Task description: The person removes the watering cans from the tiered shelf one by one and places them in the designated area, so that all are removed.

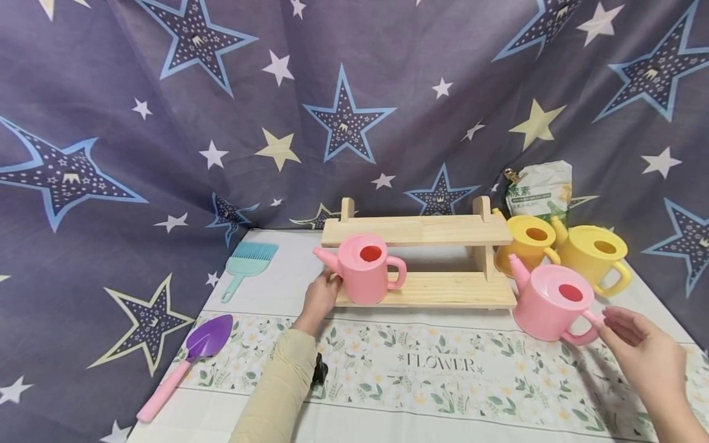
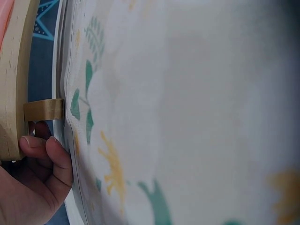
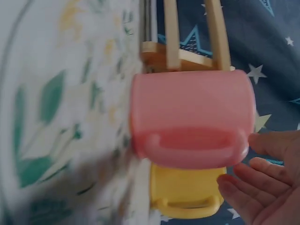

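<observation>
My left hand [image 1: 322, 296] grips the left end of the lower board of a two-tier wooden shelf [image 1: 443, 289]; the left wrist view shows curled fingers [image 2: 58, 161] at the board's underside beside a short foot. On that board stands a pink watering can [image 1: 362, 277], spout to the left, just beside this hand. At the right, my right hand [image 1: 645, 354] is held at the handle of a second pink watering can [image 1: 554, 301], which stands on the table. Its fingers are spread and loosely bent, not wrapped round the handle [image 3: 197, 157]. Whether the thumb touches the handle I cannot tell.
Two yellow watering cans [image 1: 595, 255] stand behind the right pink one, close to the shelf's right end. Behind them is a clipped white bag [image 1: 543, 191]. On the left lie a teal brush [image 1: 247, 266] and a purple trowel [image 1: 207, 338] with a pink handle.
</observation>
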{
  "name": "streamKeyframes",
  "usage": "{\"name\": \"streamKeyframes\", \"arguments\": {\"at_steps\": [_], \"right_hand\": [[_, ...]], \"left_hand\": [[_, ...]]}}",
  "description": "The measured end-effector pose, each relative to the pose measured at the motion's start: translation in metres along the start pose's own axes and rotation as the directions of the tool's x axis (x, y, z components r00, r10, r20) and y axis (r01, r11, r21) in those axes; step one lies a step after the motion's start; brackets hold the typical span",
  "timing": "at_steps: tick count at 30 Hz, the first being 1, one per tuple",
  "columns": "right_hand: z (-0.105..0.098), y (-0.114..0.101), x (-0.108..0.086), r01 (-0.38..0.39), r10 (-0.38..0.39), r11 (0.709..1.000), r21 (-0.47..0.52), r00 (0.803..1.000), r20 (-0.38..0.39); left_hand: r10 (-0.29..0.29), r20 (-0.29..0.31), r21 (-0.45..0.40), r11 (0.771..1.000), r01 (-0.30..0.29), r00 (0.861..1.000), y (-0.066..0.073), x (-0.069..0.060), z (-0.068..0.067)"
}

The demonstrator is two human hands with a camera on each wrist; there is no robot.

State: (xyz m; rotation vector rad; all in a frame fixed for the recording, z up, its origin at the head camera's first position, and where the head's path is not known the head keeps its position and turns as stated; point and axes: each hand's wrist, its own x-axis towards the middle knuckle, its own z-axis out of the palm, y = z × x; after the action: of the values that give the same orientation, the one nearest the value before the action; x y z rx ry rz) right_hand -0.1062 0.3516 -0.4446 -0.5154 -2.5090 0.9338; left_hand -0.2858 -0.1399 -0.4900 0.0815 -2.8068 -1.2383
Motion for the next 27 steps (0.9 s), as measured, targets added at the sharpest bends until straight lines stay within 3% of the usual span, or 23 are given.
{"name": "streamKeyframes", "arguments": {"at_steps": [7,12,17,27], "right_hand": [[0.001,-0.031,0.0,-0.027,0.04,0.992,0.124,0.994,-0.105],[0.009,-0.053,-0.005,0.095,-0.049,0.951,0.295,0.986,-0.16],[0.02,-0.067,-0.007,0.219,-0.176,0.901,0.375,0.974,-0.146],[0.045,-0.084,-0.009,0.302,-0.295,0.872,0.386,0.952,-0.077]], "left_hand": [[-0.002,-0.005,0.003,1.0,0.002,1.0,0.0,-0.001,0.0],[-0.002,-0.008,0.0,1.0,0.002,1.0,0.0,0.0,0.0],[-0.003,-0.009,0.0,1.0,0.003,1.0,0.0,0.001,0.0],[-0.008,-0.001,-0.014,1.0,0.008,1.0,0.0,0.0,0.0]]}}
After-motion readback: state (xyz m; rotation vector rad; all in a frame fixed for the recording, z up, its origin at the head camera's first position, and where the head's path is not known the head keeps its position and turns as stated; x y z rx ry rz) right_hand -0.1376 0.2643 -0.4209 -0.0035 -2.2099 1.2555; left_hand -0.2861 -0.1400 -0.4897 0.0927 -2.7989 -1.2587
